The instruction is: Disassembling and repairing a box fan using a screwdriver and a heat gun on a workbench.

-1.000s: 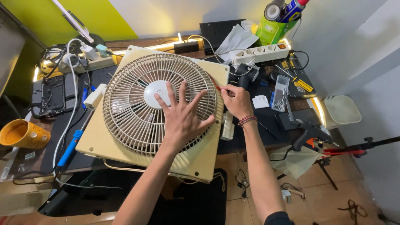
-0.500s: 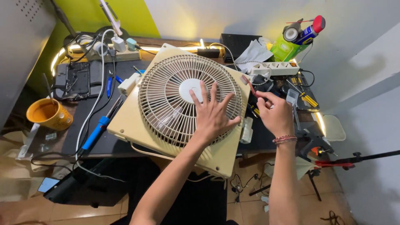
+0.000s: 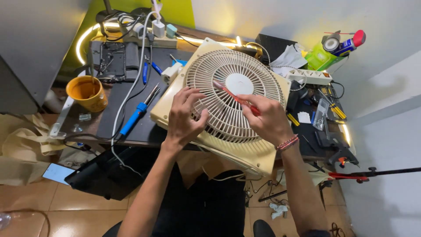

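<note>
Half a second ago your left hand lay spread flat on the box fan; now its fingers curl against the grille left of the hub, gripping nothing you can see. Your right hand, which was at the fan's right edge, has come over the grille and is closed round a red-handled screwdriver, its shaft slanting toward the hub. The fan lies face up on the dark desk, tilted over the front edge. The screwdriver's tip is hard to make out against the ribs. Left of the fan lie a blue-handled tool and an orange cup.
</note>
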